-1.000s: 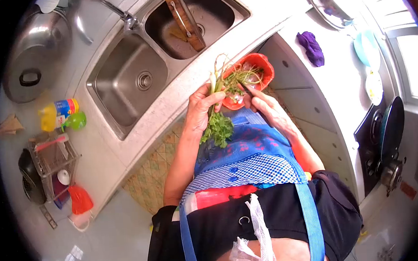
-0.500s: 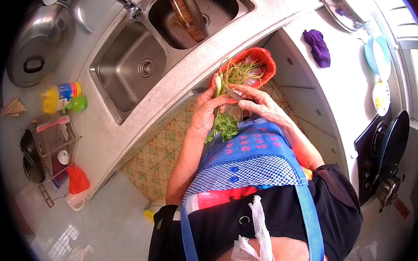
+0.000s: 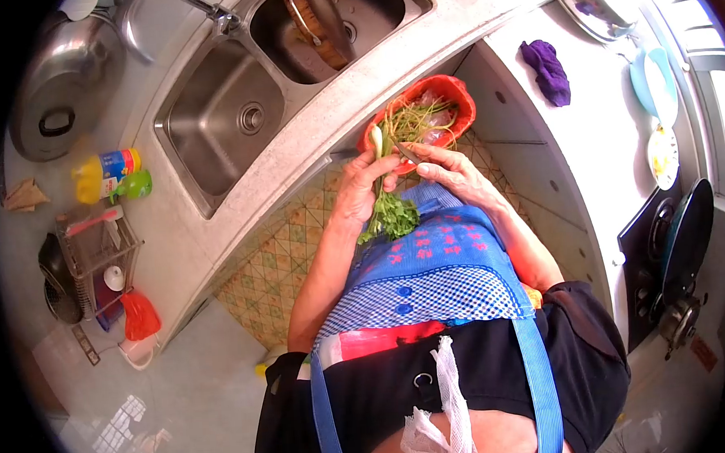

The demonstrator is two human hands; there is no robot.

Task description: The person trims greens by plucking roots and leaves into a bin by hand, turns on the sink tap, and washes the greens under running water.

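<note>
My left hand (image 3: pixel 359 187) is closed round a stalk of leafy celery (image 3: pixel 395 216), its pale root end up and its green leaves hanging over the apron. In my right hand (image 3: pixel 458 175) is a small knife (image 3: pixel 409 153), with the blade pointing toward the stalk. A narrow gap shows between the blade and the celery. Just beyond both hands stands a bin lined with a red plastic bag (image 3: pixel 468 113). Thin stems and trimmings (image 3: pixel 414 124) lie inside it, with some clear plastic. My fingers partly hide the knife's handle.
A double steel sink (image 3: pixel 218 123) is set in the counter, with a wooden board (image 3: pixel 319 28) in one basin. On the right counter lie a purple cloth (image 3: pixel 547 73) and a light blue bowl (image 3: pixel 654 88). A yellow bottle (image 3: pixel 89 179) stands at left.
The knife has drawn back slightly from the stalk, and my hands have separated a little. The celery leaves have swung slightly right. The whole view has shifted a little.
</note>
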